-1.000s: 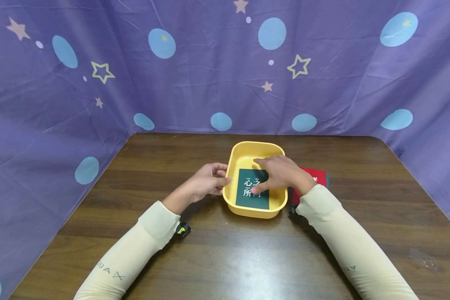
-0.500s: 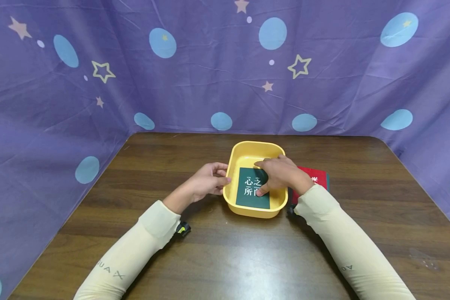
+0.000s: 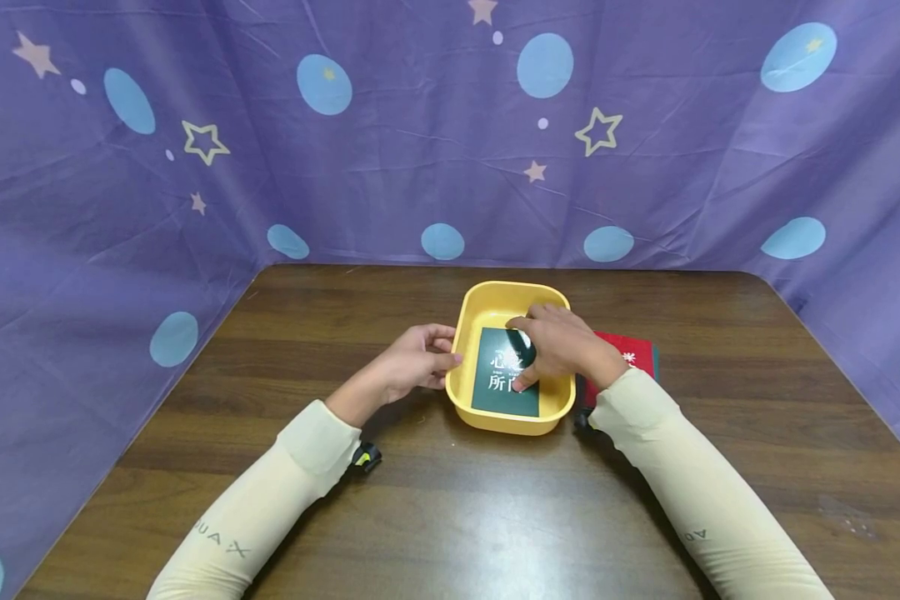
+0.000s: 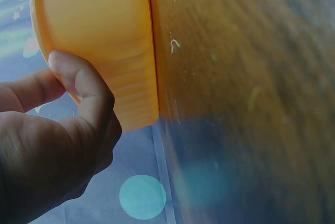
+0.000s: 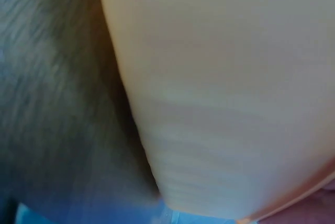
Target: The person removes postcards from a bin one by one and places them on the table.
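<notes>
A yellow plastic basin (image 3: 510, 423) stands on the table. The left hand (image 3: 412, 367) pinches its left rim between thumb and fingers; the left wrist view shows the thumb (image 4: 68, 64) at that rim. Inside the basin is a green notebook (image 3: 502, 396) with white Chinese characters, its far edge tilted up and a glare on its cover. From the right side the right hand (image 3: 562, 342) reaches over the rim and grips the notebook, thumb on the cover, other fingers partly hidden. In the right wrist view the basin's outer wall (image 5: 220, 88) fills most of the picture.
A red notebook (image 3: 633, 350) with white characters lies right of the basin, partly behind the right forearm, with a green edge beneath it. The wooden table (image 3: 345, 533) meets a purple curtain (image 3: 420, 150) with stars at the back. A small clear scrap (image 3: 847, 517) lies at right.
The right thumb has shifted right on the notebook's cover. The notebook's far edge has risen and a glare has appeared on it. The left hand and basin stay put.
</notes>
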`<action>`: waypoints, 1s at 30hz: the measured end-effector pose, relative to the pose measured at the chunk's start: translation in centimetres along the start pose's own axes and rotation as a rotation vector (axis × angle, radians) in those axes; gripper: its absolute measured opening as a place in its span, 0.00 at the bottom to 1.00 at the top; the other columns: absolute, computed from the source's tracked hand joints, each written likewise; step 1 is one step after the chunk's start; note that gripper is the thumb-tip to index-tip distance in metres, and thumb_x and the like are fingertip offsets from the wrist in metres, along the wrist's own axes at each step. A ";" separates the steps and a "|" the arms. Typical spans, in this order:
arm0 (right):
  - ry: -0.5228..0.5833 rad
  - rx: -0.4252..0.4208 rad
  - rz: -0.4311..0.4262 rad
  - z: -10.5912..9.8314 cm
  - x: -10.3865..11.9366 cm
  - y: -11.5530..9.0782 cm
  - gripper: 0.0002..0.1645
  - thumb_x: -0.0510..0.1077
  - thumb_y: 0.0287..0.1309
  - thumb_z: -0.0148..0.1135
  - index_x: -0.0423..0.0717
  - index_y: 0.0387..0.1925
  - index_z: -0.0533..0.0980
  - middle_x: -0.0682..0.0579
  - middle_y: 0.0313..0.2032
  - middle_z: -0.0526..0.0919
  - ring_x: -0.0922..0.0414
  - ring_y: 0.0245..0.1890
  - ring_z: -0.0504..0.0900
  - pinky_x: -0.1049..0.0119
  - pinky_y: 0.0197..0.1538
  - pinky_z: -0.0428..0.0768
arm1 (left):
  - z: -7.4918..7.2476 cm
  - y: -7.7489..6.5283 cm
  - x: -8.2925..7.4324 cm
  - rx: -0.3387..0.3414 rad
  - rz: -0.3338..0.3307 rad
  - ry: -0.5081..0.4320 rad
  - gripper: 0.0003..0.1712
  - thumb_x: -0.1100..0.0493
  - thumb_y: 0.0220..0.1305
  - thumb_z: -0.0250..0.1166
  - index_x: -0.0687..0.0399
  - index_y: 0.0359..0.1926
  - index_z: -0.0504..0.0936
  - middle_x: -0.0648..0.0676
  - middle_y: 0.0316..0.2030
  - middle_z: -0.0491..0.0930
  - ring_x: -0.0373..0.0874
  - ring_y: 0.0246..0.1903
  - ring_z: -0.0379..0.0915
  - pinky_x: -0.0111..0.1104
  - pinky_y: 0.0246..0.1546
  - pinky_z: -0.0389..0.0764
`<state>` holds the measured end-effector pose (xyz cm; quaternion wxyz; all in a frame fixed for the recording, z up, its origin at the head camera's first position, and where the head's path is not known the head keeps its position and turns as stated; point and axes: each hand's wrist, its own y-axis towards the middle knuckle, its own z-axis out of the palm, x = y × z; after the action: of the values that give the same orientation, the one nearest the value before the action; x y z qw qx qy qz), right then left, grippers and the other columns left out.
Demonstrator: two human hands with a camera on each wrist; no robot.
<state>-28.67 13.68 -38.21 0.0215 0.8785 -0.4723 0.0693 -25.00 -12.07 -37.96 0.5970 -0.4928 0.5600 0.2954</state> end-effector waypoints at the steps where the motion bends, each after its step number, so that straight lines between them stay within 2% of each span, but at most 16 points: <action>1: 0.007 -0.006 0.002 0.0 0.0 0.0 0.59 0.73 0.35 0.81 0.50 0.67 0.75 0.46 0.49 0.75 0.48 0.51 0.71 0.50 0.58 0.75 | 0.0 0.0 0.0 0.000 0.000 -0.001 0.29 0.72 0.70 0.61 0.68 0.69 0.66 0.58 0.46 0.69 0.49 0.38 0.77 0.30 0.31 0.85; 8: 0.104 -0.048 0.009 0.0 -0.3 0.1 0.51 0.65 0.37 0.85 0.49 0.62 0.77 0.48 0.46 0.75 0.49 0.46 0.74 0.52 0.54 0.77 | -0.1 -0.1 0.0 0.008 0.005 -0.006 0.28 0.71 0.70 0.62 0.68 0.69 0.67 0.57 0.46 0.68 0.46 0.36 0.76 0.29 0.30 0.84; 14: 0.230 -0.068 0.000 -0.4 -0.6 0.1 0.45 0.55 0.42 0.86 0.43 0.60 0.76 0.46 0.51 0.76 0.48 0.49 0.76 0.51 0.59 0.78 | -0.2 0.0 0.2 0.009 0.010 -0.005 0.29 0.71 0.70 0.62 0.68 0.69 0.66 0.57 0.46 0.68 0.45 0.35 0.76 0.29 0.30 0.84; 21: 0.338 -0.093 -0.021 -1.1 -0.7 -0.1 0.41 0.43 0.50 0.82 0.35 0.61 0.71 0.40 0.57 0.78 0.47 0.56 0.76 0.50 0.65 0.75 | -0.1 0.0 0.1 0.002 0.011 -0.006 0.28 0.72 0.69 0.62 0.68 0.68 0.67 0.57 0.46 0.69 0.44 0.35 0.76 0.29 0.30 0.84; 27: 0.341 -0.158 -0.098 -1.5 -0.7 -0.2 0.35 0.36 0.53 0.77 0.31 0.59 0.71 0.37 0.56 0.78 0.45 0.55 0.77 0.50 0.64 0.75 | 0.0 -0.2 0.0 0.002 0.007 -0.006 0.27 0.72 0.70 0.61 0.68 0.68 0.67 0.57 0.46 0.69 0.45 0.34 0.77 0.28 0.29 0.84; 30: 0.346 -0.196 -0.129 -1.6 -0.7 -0.3 0.29 0.32 0.57 0.71 0.31 0.58 0.71 0.36 0.54 0.78 0.44 0.55 0.77 0.48 0.65 0.75 | 0.0 -0.1 0.0 0.003 0.006 -0.003 0.27 0.72 0.70 0.61 0.67 0.68 0.67 0.57 0.46 0.69 0.45 0.34 0.76 0.28 0.29 0.83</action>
<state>-28.95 14.56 -36.71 0.1921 0.8757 -0.4086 0.1714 -24.88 -12.14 -37.88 0.5977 -0.4900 0.5608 0.2970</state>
